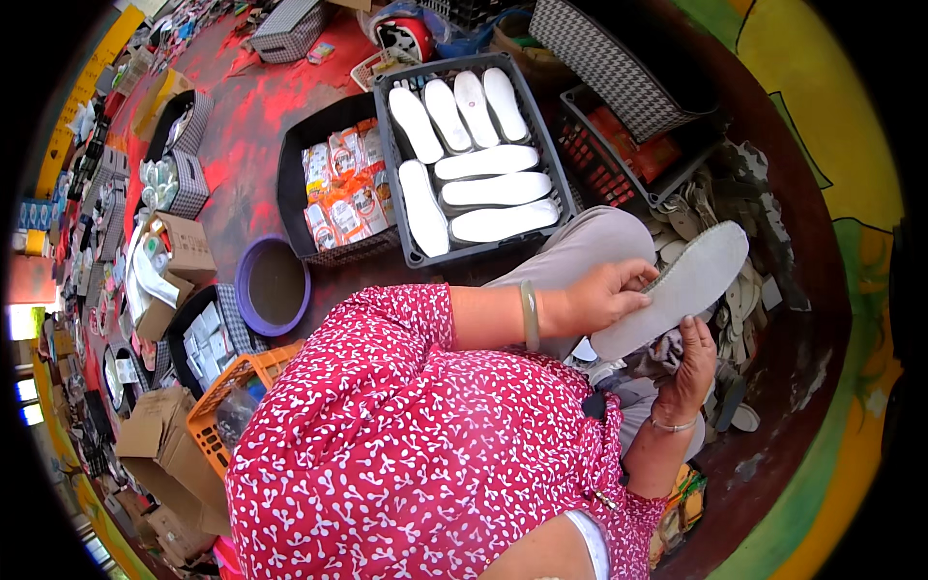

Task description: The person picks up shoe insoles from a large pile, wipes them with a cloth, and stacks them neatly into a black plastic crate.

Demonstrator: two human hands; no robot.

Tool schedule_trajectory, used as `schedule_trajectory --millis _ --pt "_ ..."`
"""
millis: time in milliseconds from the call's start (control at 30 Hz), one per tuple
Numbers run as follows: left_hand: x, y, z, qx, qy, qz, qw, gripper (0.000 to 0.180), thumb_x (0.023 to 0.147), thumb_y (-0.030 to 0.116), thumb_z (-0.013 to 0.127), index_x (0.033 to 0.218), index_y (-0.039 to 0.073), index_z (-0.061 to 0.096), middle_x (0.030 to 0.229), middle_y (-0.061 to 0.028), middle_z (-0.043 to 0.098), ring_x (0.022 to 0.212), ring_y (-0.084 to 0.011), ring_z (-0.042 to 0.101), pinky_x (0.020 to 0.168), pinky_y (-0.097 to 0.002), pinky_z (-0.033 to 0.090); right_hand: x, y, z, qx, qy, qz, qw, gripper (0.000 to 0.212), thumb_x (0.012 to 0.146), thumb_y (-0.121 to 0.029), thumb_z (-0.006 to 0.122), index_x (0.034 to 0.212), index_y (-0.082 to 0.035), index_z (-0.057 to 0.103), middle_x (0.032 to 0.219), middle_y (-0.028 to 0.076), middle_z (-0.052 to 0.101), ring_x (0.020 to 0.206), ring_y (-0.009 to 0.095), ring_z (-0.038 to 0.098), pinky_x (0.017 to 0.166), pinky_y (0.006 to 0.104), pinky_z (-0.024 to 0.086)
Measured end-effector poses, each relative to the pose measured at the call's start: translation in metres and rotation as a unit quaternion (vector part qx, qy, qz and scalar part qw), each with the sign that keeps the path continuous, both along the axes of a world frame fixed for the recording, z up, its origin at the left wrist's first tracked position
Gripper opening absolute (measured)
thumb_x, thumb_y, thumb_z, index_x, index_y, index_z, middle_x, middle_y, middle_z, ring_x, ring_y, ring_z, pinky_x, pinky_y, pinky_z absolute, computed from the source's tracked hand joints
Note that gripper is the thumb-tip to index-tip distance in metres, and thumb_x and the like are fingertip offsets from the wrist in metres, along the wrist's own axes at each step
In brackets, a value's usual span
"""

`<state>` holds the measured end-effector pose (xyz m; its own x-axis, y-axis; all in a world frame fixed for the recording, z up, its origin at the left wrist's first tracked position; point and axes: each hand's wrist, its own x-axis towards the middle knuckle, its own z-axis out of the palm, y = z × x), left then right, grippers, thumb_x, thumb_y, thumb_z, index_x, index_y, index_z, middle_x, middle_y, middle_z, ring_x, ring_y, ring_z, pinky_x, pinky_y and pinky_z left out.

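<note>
Nearest the camera, a red sleeve patterned with white sprigs [406, 445] fills the lower middle. Just past it the left hand [604, 295], a pale green bangle at its wrist, grips the near end of a long grey felt shoe insole [677, 290], fingers curled over the insole's upper edge. The right hand [691, 372] closes on the insole's lower edge from beneath, with a crumpled grey cloth [662, 353] tucked against its palm. The insole slants up and away, its far tip free in the air above loose soles scattered on the ground [735, 309].

Beyond the insole's near end stands a black plastic crate [469, 253] of white insoles, touching a black bin of orange packets [338, 193] on its left. Further left of the insole, a purple round basin [273, 287] sits on bare red floor. An orange mesh basket [227, 396] stands near the sleeve.
</note>
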<state>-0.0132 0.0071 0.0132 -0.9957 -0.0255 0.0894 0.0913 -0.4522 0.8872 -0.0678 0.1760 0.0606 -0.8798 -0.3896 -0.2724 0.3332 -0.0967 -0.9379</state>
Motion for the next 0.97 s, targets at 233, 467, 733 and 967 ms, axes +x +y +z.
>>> schedule_trajectory --millis 233,467,733,967 --pt "0.011 -0.008 0.005 0.009 0.014 0.007 1.0 0.029 0.089 0.01 0.053 0.116 0.0 0.046 0.087 -0.003 0.059 0.079 -0.0052 0.054 0.069 -0.0201 0.044 0.003 0.001 0.022 0.119 0.045 0.052 0.99 0.016 0.086 -0.008 0.057 0.096 0.004 0.061 0.081 0.003 0.061 0.07 0.007 0.055 0.061 0.0195 0.043" --pt "0.02 -0.038 0.03 0.054 0.006 -0.038 0.998 0.037 0.089 0.017 0.058 0.119 0.0 0.044 0.099 -0.0083 0.058 0.092 -0.0141 0.056 0.083 -0.0277 0.045 -0.003 -0.011 0.052 0.394 0.587 0.017 0.706 0.014 0.079 -0.005 0.061 0.092 -0.005 0.064 0.079 0.006 0.059 0.06 0.019 0.056 0.055 0.0292 0.045" --pt "0.019 -0.005 0.017 0.059 0.04 0.09 0.993 0.038 0.089 0.014 0.056 0.12 0.0 0.04 0.111 -0.0093 0.052 0.104 -0.0157 0.051 0.09 -0.0306 0.042 0.025 -0.056 0.026 0.527 0.726 0.038 0.44 0.017 0.076 -0.018 0.062 0.089 -0.008 0.063 0.069 0.003 0.052 0.054 0.02 0.051 0.051 0.0326 0.039" --pt "0.015 -0.01 0.011 0.069 0.021 0.134 0.988 0.036 0.09 0.013 0.053 0.12 0.0 0.04 0.11 -0.008 0.052 0.104 -0.0163 0.051 0.091 -0.0317 0.043 0.024 -0.061 0.022 0.516 0.742 0.077 0.42 0.022 0.079 -0.02 0.06 0.093 -0.004 0.061 0.067 0.002 0.05 0.054 0.017 0.05 0.051 0.0311 0.036"
